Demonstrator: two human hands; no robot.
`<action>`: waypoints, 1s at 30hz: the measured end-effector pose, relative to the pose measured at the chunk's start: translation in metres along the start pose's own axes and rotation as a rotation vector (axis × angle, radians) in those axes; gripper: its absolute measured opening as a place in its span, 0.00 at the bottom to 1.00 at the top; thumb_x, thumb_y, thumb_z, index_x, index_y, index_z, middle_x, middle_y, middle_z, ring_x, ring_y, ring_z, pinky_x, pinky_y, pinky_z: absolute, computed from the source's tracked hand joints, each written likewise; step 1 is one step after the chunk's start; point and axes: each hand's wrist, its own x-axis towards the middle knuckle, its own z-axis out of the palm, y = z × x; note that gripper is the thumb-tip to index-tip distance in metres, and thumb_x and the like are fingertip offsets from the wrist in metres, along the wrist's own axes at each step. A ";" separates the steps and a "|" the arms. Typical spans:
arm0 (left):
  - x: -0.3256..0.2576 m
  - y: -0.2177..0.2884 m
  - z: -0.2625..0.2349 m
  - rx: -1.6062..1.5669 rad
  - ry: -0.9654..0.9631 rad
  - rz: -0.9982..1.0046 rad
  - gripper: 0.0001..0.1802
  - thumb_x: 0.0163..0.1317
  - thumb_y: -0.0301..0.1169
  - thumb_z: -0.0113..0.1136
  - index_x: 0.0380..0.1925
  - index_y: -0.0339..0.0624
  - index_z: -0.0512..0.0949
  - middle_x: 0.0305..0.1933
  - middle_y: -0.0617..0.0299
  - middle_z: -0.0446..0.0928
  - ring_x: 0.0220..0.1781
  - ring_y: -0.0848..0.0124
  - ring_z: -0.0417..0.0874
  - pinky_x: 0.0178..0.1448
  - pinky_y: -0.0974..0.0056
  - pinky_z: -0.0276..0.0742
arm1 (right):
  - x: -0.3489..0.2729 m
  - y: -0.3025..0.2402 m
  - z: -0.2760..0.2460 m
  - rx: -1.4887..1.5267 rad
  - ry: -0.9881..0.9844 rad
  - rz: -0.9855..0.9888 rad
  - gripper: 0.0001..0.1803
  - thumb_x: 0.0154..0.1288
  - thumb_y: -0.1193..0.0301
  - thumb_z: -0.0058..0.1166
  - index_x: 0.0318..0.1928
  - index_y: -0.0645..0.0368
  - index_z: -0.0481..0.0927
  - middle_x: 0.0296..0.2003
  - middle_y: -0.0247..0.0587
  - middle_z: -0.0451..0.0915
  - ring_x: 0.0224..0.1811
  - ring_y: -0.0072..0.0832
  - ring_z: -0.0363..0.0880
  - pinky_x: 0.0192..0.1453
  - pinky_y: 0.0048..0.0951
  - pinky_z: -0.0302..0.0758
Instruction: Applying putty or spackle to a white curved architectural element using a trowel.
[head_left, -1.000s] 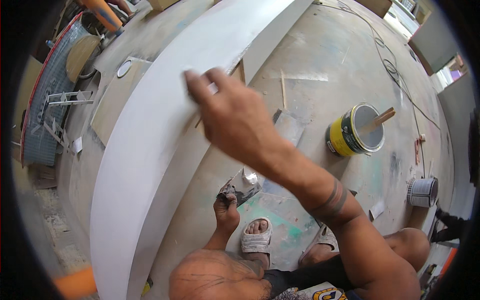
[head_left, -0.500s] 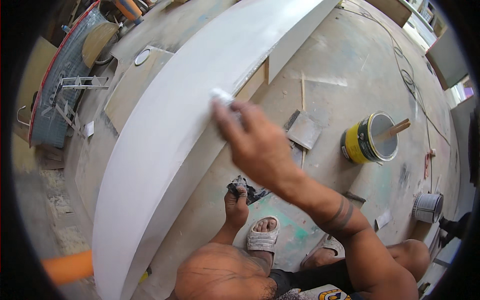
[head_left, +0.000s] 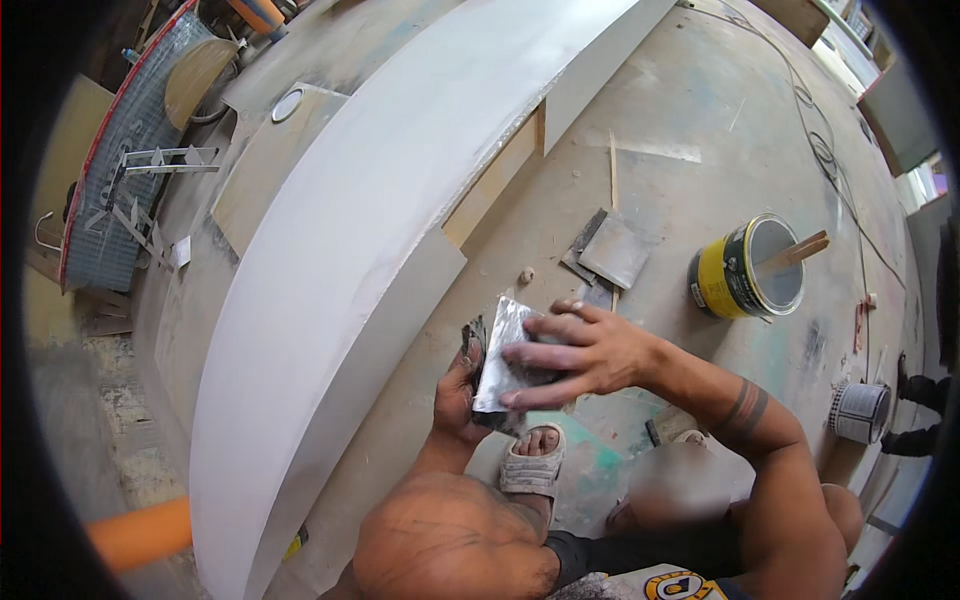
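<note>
My left hand (head_left: 456, 398) grips a black-crusted holding board (head_left: 500, 421), low in front of my knees. Across that board lies a shiny, flat metal spreader (head_left: 498, 350). My right hand (head_left: 592, 352) holds the spreader, with fingers laid over its face and the thumb out of sight. Left of both hands, and apart from them, a long white curved panel (head_left: 330, 230) stretches from the lower left to the top. Its side has a gap where bare wood (head_left: 495, 185) shows.
Right of the hands stands a yellow and black can (head_left: 722, 272) with a wooden stick (head_left: 795, 255). Flat grey plates (head_left: 614, 252) lie on the floor nearer the panel. A smaller can (head_left: 858, 412) and a long cable (head_left: 822, 150) are farther right. An orange tube (head_left: 140, 533) meets the panel's lower left.
My right hand has come away from the white panel, down and right, bringing the spreader onto the board. My left hand has raised the board slightly.
</note>
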 end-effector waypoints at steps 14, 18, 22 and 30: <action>-0.003 -0.008 -0.009 0.209 0.423 0.191 0.22 0.76 0.43 0.49 0.61 0.42 0.74 0.44 0.59 0.86 0.25 0.65 0.85 0.24 0.60 0.79 | -0.029 0.149 -0.001 -0.012 0.872 0.916 0.18 0.71 0.82 0.51 0.60 0.60 0.79 0.50 0.49 0.81 0.53 0.42 0.81 0.60 0.34 0.75; -0.007 -0.012 -0.012 0.172 0.405 0.217 0.22 0.76 0.44 0.48 0.61 0.42 0.74 0.40 0.58 0.86 0.24 0.65 0.85 0.23 0.60 0.79 | -0.001 0.181 0.002 0.102 0.998 0.906 0.26 0.63 0.87 0.51 0.60 0.55 0.79 0.54 0.47 0.80 0.60 0.45 0.77 0.64 0.39 0.75; -0.012 -0.009 -0.019 0.209 0.462 0.218 0.22 0.76 0.45 0.48 0.61 0.43 0.74 0.38 0.58 0.86 0.22 0.66 0.83 0.21 0.60 0.77 | 0.012 0.173 0.017 -0.011 0.918 0.834 0.31 0.58 0.91 0.49 0.59 0.50 0.80 0.56 0.46 0.78 0.61 0.47 0.75 0.65 0.40 0.74; -0.014 -0.010 -0.022 0.211 0.432 0.202 0.22 0.76 0.44 0.48 0.61 0.43 0.74 0.37 0.59 0.86 0.19 0.67 0.80 0.19 0.60 0.72 | 0.020 0.128 0.031 -0.097 0.723 0.716 0.39 0.47 0.93 0.48 0.59 0.46 0.80 0.57 0.43 0.77 0.58 0.47 0.73 0.64 0.44 0.73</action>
